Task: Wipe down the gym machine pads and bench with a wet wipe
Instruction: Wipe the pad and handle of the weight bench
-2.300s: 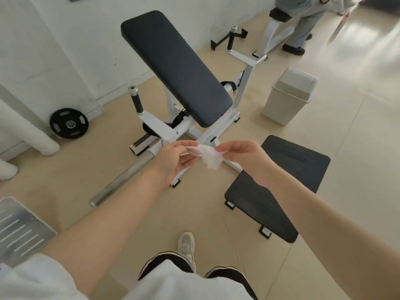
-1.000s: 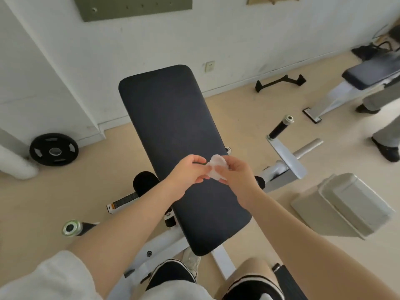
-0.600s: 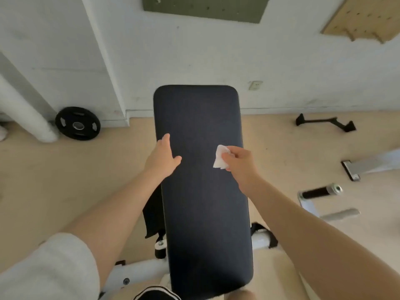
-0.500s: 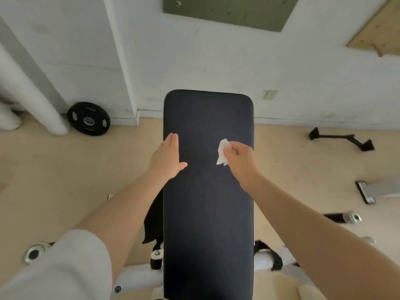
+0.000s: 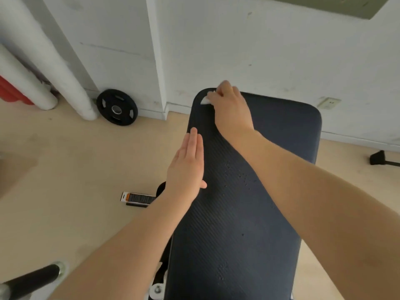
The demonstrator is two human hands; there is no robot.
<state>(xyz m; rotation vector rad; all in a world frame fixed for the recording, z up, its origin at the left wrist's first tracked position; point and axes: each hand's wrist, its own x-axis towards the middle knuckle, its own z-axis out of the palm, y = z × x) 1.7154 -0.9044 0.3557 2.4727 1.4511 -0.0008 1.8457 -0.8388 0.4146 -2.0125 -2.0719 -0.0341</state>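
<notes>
Wipe pressed on the bench's far left corner.
The right hand curls over the wipe, holding it against the dark pad. The left hand lies flat, fingers straight, on the bench's left edge. A weight plate leans against the far wall.

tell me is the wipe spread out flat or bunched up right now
Bunched up. Only a small white corner of the wet wipe peeks out from under the right hand, at the pad's far left corner.
</notes>
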